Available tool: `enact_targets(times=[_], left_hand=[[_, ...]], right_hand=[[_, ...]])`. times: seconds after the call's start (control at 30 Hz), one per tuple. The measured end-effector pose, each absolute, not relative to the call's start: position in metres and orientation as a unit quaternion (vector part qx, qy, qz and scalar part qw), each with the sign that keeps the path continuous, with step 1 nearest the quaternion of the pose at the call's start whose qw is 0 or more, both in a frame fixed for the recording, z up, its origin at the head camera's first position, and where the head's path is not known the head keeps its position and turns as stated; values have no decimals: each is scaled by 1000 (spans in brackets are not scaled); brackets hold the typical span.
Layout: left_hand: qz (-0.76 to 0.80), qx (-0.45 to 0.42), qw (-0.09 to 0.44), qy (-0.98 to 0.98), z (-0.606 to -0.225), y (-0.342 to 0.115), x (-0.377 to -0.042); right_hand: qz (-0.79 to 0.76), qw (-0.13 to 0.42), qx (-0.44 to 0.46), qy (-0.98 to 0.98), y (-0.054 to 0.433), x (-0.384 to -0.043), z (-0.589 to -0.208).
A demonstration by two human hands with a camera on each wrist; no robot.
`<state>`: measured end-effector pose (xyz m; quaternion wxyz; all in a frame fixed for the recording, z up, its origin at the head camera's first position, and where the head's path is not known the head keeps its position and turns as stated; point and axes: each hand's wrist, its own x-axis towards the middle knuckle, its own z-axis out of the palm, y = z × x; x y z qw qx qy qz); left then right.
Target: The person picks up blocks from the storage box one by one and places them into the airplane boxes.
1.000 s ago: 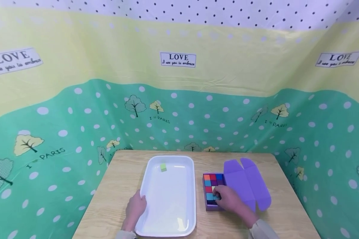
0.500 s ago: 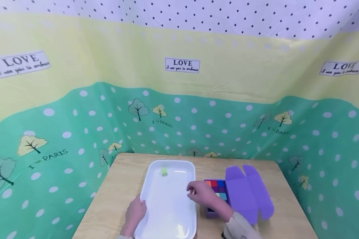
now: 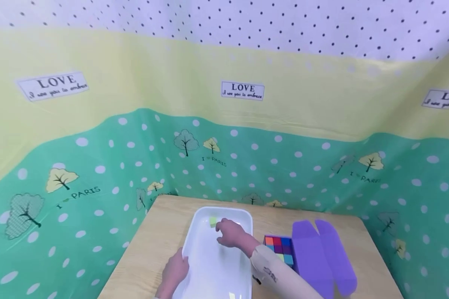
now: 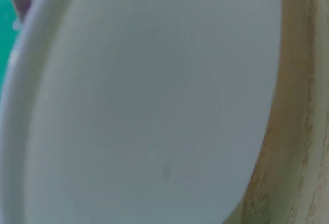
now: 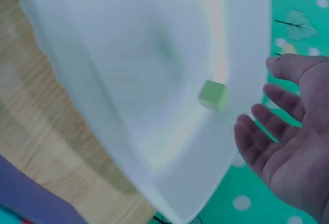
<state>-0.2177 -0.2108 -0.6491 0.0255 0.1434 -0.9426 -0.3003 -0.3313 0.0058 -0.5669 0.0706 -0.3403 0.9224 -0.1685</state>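
A white tray (image 3: 209, 274) lies on the table, its outer wall filling most of the left wrist view. My left hand (image 3: 175, 269) grips its left rim, thumb uppermost. Inside the tray, near the far end, sits a light green cube (image 3: 213, 221). My right hand (image 3: 233, 234) hovers over the tray just right of that cube. The right wrist view shows this hand's fingers loosely bent and apart from the green cube (image 5: 213, 95), holding nothing. To the right, a purple box (image 3: 293, 251) contains several coloured cubes (image 3: 277, 245), partly hidden by the right forearm.
The box's purple lid (image 3: 312, 257) is folded back to the right. Under everything is a wooden table (image 3: 142, 241). A patterned curtain (image 3: 217, 174) surrounds the table at the back and sides.
My right hand has moved left from the box's cubes to above the far part of the tray. The left hand stays on the rim. The head view has shifted slightly.
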Motion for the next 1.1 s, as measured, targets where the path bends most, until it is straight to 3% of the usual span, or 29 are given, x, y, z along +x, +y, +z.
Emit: enact_targets(times=[0.47, 0.6, 0.8, 1.1], left_hand=[[-294, 149, 37, -943, -654, -200, -214], [-298, 153, 34, -942, -655, -202, -212], [-294, 159, 37, -942, -653, -203, -211], [-289, 163, 37, -943, -648, -209, -213]], right_hand=[[-102, 169, -235, 952, -50, -363, -617], [-105, 157, -233, 954, -56, -369, -631], [-85, 92, -292, 948, -56, -378, -649], [-168, 152, -258, 939, -47, -371, -625]])
